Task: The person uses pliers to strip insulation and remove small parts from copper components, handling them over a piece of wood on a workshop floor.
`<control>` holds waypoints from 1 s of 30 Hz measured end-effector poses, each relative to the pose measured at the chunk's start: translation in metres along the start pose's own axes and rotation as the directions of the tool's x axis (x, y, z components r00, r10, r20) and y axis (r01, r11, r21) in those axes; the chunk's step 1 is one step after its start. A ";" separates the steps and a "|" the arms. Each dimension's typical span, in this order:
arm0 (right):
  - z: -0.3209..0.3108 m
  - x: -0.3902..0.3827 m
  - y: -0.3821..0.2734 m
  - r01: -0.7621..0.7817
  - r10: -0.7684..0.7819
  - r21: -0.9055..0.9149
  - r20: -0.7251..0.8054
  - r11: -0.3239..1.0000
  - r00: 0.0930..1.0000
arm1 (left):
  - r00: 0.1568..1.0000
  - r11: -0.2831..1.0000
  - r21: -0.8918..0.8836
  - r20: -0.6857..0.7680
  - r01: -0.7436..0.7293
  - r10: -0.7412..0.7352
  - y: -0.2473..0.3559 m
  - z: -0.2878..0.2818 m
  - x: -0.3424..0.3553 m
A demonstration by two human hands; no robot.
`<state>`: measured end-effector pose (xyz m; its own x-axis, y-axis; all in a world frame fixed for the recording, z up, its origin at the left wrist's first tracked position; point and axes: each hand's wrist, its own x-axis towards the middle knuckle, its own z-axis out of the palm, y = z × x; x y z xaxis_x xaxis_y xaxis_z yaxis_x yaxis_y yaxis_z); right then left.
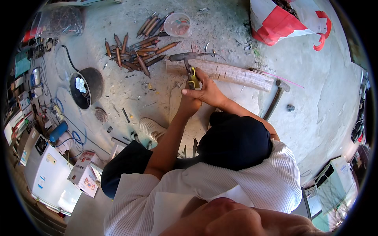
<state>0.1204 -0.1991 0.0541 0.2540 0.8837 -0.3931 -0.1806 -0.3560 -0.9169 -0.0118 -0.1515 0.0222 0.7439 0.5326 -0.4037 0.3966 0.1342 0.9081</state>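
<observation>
Both of my hands are closed round the yellow handles of a pair of pliers (193, 82), my left hand (190, 105) below and my right hand (211, 94) against its right side. The pliers' jaws are at a dark grey, spindle-shaped metal tube (183, 56) with narrow ends, lying across the left end of a wooden board (226, 73). Part of the handles is hidden by my fingers. Up and left of my hands lies a loose pile of similar copper-brown tubes (142, 63). A hammer (275, 98) rests on the floor beside the board's right end.
Beyond the pile stands a clear plastic tub (177, 25) with small bits inside. A black bucket (98, 83) is at the left, a red-and-white bag (281, 29) at the far right. Cables, a cardboard box (85, 173) and a white appliance (49, 167) line the left side.
</observation>
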 end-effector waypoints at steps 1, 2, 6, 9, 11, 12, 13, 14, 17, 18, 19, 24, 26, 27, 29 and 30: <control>-0.001 0.001 -0.002 0.029 -0.029 -0.029 -0.003 0.999 1.000 | 1.000 1.000 -0.001 -0.001 -0.002 0.002 0.002 0.000 0.000; -0.003 0.004 0.001 -0.027 0.029 -0.061 0.030 0.998 0.999 | 0.999 0.999 0.002 -0.026 -0.032 0.032 0.000 0.000 0.001; -0.006 0.006 0.003 -0.112 0.128 -0.120 0.131 0.986 0.983 | 0.985 0.993 0.046 -0.128 -0.112 0.117 0.008 0.004 -0.003; -0.006 0.005 -0.001 -0.069 0.081 -0.071 0.173 0.995 0.982 | 0.987 0.995 0.019 -0.122 -0.103 0.104 0.024 0.002 -0.004; -0.006 0.005 -0.002 -0.058 0.057 -0.005 0.184 0.998 0.981 | 0.982 0.989 0.079 -0.127 -0.129 0.138 0.027 0.001 -0.004; -0.005 0.005 -0.002 -0.060 0.052 0.039 0.184 0.997 0.982 | 0.980 0.984 0.108 -0.128 -0.142 0.156 0.027 0.000 -0.004; -0.004 0.005 -0.003 -0.063 0.047 0.082 0.183 0.995 0.982 | 0.976 0.981 0.117 -0.136 -0.155 0.171 0.027 0.000 -0.003; -0.004 0.005 0.000 -0.058 0.045 0.077 0.163 0.995 0.986 | 0.972 0.978 0.125 -0.144 -0.168 0.186 0.027 0.000 -0.002; -0.001 0.005 0.008 -0.049 0.041 0.062 0.113 0.997 0.993 | 0.962 0.969 0.147 -0.162 -0.196 0.219 0.031 0.000 -0.001; 0.000 0.005 0.008 -0.047 0.041 0.058 0.102 0.997 0.994 | 0.959 0.966 0.155 -0.166 -0.205 0.230 0.032 0.001 -0.001; 0.000 0.005 0.009 -0.046 0.041 0.054 0.091 0.997 0.995 | 0.957 0.964 0.163 -0.171 -0.209 0.236 0.030 0.001 0.000; 0.005 0.003 0.015 -0.011 0.010 0.062 0.016 0.998 1.000 | 0.988 0.973 0.208 -0.098 -0.096 0.118 0.018 -0.002 -0.004; 0.007 0.004 0.018 -0.011 0.012 0.022 -0.014 1.000 1.000 | 0.981 0.975 0.182 -0.124 -0.128 0.152 0.019 0.000 -0.002; 0.007 0.004 0.020 -0.019 0.019 -0.009 -0.027 1.000 0.999 | 0.976 0.975 0.168 -0.138 -0.144 0.168 0.020 0.001 -0.001; 0.007 0.004 0.020 -0.041 0.039 -0.047 -0.047 0.998 0.998 | 0.971 0.963 0.207 -0.130 -0.172 0.202 0.017 0.001 0.000; 0.007 0.003 0.017 -0.056 0.053 -0.056 -0.055 0.997 0.997 | 0.968 0.956 0.224 -0.126 -0.187 0.219 0.015 0.001 0.001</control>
<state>0.1114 -0.2005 0.0374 0.2962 0.8455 -0.4442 -0.1413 -0.4212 -0.8959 -0.0052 -0.1498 0.0352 0.7389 0.6500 -0.1776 0.3605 -0.1587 0.9191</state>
